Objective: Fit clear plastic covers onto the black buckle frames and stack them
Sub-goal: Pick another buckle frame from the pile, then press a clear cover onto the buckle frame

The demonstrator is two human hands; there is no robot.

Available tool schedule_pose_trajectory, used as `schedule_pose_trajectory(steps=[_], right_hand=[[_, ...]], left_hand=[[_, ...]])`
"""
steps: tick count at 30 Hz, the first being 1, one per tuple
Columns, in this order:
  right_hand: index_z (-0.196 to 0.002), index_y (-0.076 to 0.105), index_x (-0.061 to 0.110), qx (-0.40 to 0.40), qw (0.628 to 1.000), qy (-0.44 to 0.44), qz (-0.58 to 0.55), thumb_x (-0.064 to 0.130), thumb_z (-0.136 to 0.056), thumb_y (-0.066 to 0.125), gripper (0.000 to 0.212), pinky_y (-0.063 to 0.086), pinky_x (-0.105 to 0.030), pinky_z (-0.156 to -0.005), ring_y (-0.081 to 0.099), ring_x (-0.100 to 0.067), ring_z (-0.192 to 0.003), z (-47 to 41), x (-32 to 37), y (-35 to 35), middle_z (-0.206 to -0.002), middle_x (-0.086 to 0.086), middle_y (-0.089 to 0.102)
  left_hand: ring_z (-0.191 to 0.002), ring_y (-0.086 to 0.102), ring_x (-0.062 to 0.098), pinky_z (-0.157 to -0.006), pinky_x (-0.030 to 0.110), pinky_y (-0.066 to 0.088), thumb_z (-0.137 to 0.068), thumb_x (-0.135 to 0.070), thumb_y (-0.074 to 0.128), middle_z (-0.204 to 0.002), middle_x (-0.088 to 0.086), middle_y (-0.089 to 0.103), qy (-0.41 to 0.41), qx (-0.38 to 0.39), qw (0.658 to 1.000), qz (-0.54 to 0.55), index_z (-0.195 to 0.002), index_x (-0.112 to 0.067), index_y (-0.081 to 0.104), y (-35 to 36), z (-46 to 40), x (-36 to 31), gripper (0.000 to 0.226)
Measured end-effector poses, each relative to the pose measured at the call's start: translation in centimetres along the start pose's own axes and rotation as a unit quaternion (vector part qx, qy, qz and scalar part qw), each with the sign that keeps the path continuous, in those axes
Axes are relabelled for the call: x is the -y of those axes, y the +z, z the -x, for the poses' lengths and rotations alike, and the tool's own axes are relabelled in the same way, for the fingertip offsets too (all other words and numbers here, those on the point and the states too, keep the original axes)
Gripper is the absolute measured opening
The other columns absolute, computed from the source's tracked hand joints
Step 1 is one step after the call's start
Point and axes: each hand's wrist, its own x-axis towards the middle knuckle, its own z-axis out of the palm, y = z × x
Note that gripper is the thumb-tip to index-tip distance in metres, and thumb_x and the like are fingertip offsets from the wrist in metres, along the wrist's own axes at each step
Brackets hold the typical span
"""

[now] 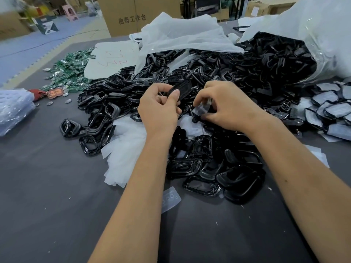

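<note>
Fingers of your left hand (159,109) pinch 1 black frame (180,92) at frame center, above the heap of frames (218,76); your right hand (226,105) pinches 1 clear cover (201,109) just beside it. Finished pieces (330,109) lie at right.

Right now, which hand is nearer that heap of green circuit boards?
Left. The left hand sits right of the green circuit boards; the right hand is farther right.
</note>
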Motion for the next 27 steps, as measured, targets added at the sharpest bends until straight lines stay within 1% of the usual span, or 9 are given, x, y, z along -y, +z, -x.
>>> schedule_pose_trajectory(steps=[5, 7, 10, 11, 13, 16, 19, 23, 27], right_hand=[[-0.087, 0.080, 0.022, -0.112, 0.992, 0.051, -0.018, 0.013, -0.087, 0.073, 0.011, 0.054, -0.030, -0.074, 0.057, -0.001, -0.062, 0.1, -0.1, -0.5, -0.068, 0.017, 0.063], [-0.084, 0.078, 0.017, -0.143, 0.975, 0.093, -0.142, 0.008, -0.087, 0.074, 0.010, 0.055, -0.025, -0.063, 0.064, -0.006, -0.059, 0.0, 0.0, -0.7, -0.070, 0.008, 0.071], [-0.083, 0.070, 0.010, -0.135, 0.870, 0.152, -0.448, -0.004, -0.090, 0.070, 0.016, 0.050, -0.023, -0.048, 0.068, -0.016, -0.062, 0.0, 0.6, -1.3, -0.074, -0.008, 0.074], [-0.084, 0.067, 0.010, -0.124, 0.837, 0.159, -0.509, -0.006, -0.091, 0.069, 0.018, 0.051, -0.023, -0.048, 0.069, -0.018, -0.064, 0.0, 0.7, -1.4, -0.075, -0.009, 0.073], [-0.090, 0.065, 0.010, -0.104, 0.813, 0.164, -0.549, -0.009, -0.091, 0.069, 0.019, 0.053, -0.023, -0.050, 0.072, -0.021, -0.067, -0.1, 1.2, -1.3, -0.078, -0.012, 0.072], [-0.095, 0.065, 0.003, -0.102, 0.841, 0.168, -0.505, -0.010, -0.090, 0.068, 0.014, 0.055, -0.026, -0.051, 0.074, -0.027, -0.066, -0.2, 1.8, -0.4, -0.081, -0.021, 0.070], [-0.087, 0.067, 0.001, -0.127, 0.863, 0.170, -0.458, -0.003, -0.093, 0.069, 0.008, 0.054, -0.028, -0.047, 0.074, -0.028, -0.060, -0.4, 2.0, 0.3, -0.077, -0.021, 0.073], [-0.081, 0.071, 0.006, -0.165, 0.896, 0.174, -0.373, 0.009, -0.090, 0.078, 0.011, 0.047, -0.025, -0.040, 0.070, -0.022, -0.052, -0.6, 2.0, 1.0, -0.068, -0.011, 0.073], [-0.071, 0.070, 0.014, -0.192, 0.895, 0.215, -0.339, 0.016, -0.083, 0.083, 0.018, 0.043, -0.024, -0.039, 0.063, -0.015, -0.045, -0.7, 2.4, 1.5, -0.058, -0.001, 0.068]], left_hand=[[-0.045, 0.058, 0.010, -0.054, 0.026, 0.048, -0.094, -0.007, 0.071, -0.060, 0.005, 0.066, -0.028, -0.003, 0.999, 0.019, -0.091, -0.015, 0.065, 0.0, -0.1, 0.1, 0.011], [-0.045, 0.058, 0.010, -0.054, 0.026, 0.048, -0.094, -0.007, 0.071, -0.059, 0.004, 0.065, -0.032, -0.006, 0.999, 0.021, -0.090, -0.016, 0.065, 0.0, -0.1, 0.2, 0.012], [-0.045, 0.059, 0.011, -0.058, 0.030, 0.050, -0.094, -0.008, 0.072, -0.058, 0.003, 0.064, -0.020, 0.001, 1.000, 0.008, -0.087, -0.019, 0.064, 0.0, 0.0, 0.3, 0.015], [-0.045, 0.060, 0.011, -0.060, 0.031, 0.052, -0.093, -0.009, 0.072, -0.057, 0.003, 0.064, -0.012, 0.006, 1.000, 0.001, -0.087, -0.020, 0.064, 0.1, 0.0, 0.3, 0.015], [-0.046, 0.061, 0.011, -0.064, 0.033, 0.053, -0.093, -0.010, 0.073, -0.053, -0.001, 0.062, 0.006, 0.018, 1.000, -0.017, -0.088, -0.021, 0.065, 0.3, 0.2, 0.3, 0.015], [-0.045, 0.062, 0.011, -0.063, 0.030, 0.051, -0.091, -0.007, 0.073, -0.051, -0.002, 0.061, 0.026, 0.032, 0.998, -0.042, -0.085, -0.025, 0.064, 0.6, 0.5, 0.2, 0.021], [-0.044, 0.062, 0.011, -0.061, 0.029, 0.051, -0.090, -0.007, 0.074, -0.056, 0.006, 0.065, 0.038, 0.030, 0.997, -0.059, -0.086, -0.022, 0.065, 0.9, 0.7, 0.1, 0.018], [-0.044, 0.061, 0.011, -0.059, 0.028, 0.047, -0.090, -0.015, 0.078, -0.052, 0.004, 0.061, 0.030, 0.024, 0.998, -0.039, -0.090, -0.017, 0.066, 0.9, 0.6, 0.0, 0.012], [-0.045, 0.060, 0.013, -0.059, 0.032, 0.049, -0.089, -0.013, 0.076, -0.051, -0.001, 0.062, 0.015, 0.020, 0.999, -0.023, -0.090, -0.019, 0.067, 1.2, 0.8, 0.2, 0.011]])
